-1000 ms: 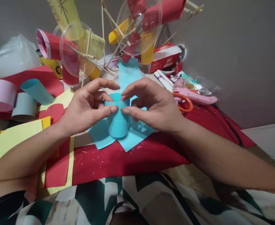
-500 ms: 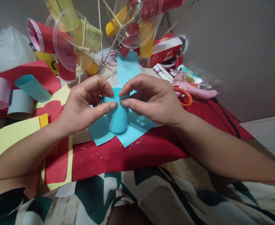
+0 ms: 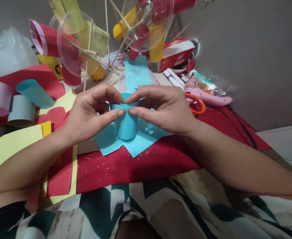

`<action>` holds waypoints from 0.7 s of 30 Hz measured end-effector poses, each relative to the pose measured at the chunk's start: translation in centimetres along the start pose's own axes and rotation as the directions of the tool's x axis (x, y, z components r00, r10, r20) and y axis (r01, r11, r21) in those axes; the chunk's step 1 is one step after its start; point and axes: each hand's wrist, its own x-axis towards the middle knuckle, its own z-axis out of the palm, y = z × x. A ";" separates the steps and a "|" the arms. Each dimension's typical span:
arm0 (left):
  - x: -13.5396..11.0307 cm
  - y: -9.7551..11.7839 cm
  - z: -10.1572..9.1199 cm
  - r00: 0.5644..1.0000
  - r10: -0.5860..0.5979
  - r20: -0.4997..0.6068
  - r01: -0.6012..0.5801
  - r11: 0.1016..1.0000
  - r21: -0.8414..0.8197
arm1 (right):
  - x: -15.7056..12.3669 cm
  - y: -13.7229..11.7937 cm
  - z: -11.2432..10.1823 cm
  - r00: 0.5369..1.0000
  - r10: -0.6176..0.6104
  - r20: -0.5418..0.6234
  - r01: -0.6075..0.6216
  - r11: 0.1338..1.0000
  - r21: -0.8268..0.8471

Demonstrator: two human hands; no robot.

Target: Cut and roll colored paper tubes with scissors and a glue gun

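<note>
A bright blue paper tube (image 3: 126, 127) stands upright in front of me, with both hands at its top rim. My left hand (image 3: 93, 111) pinches the rim from the left, thumb outside and forefinger over the edge. From the right, my right hand (image 3: 161, 108) pinches the same rim, its fingertips almost meeting the left ones. Under and around the tube lie flat pieces of blue paper (image 3: 146, 137). Behind it a clear plastic lid (image 3: 149, 78) rests against another blue strip (image 3: 136, 66).
Red, yellow and pink paper tubes hang on sticks with clear discs (image 3: 72, 43) at the back. Paper tubes (image 3: 21, 111) and yellow sheets (image 3: 16, 142) lie left. On the right are orange-handled scissors (image 3: 198, 105), a pink glue gun (image 3: 208, 96), markers (image 3: 173, 78) and a red box (image 3: 178, 54).
Both hands still pinch the blue tube's rim. The right forefinger has shifted slightly left, closer to the left fingertips.
</note>
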 end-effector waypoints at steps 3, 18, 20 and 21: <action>0.3 -0.2 -0.1 0.999 -0.032 0.016 0.032 0.998 -0.045 | 0.1 0.1 0.0 1.000 0.024 0.005 -0.024 0.998 0.051; 0.1 0.1 0.2 1.000 0.002 0.022 0.000 0.996 -0.088 | 0.2 -0.1 0.0 0.996 0.033 0.082 -0.051 0.972 0.230; 0.1 0.2 0.2 1.000 0.021 0.013 -0.020 0.999 -0.042 | 0.3 0.1 -0.1 0.995 0.040 0.094 -0.063 0.964 0.259; 0.0 0.2 0.2 1.000 0.029 0.007 -0.029 0.999 -0.016 | 0.3 0.1 -0.1 0.993 0.051 0.109 -0.078 0.961 0.264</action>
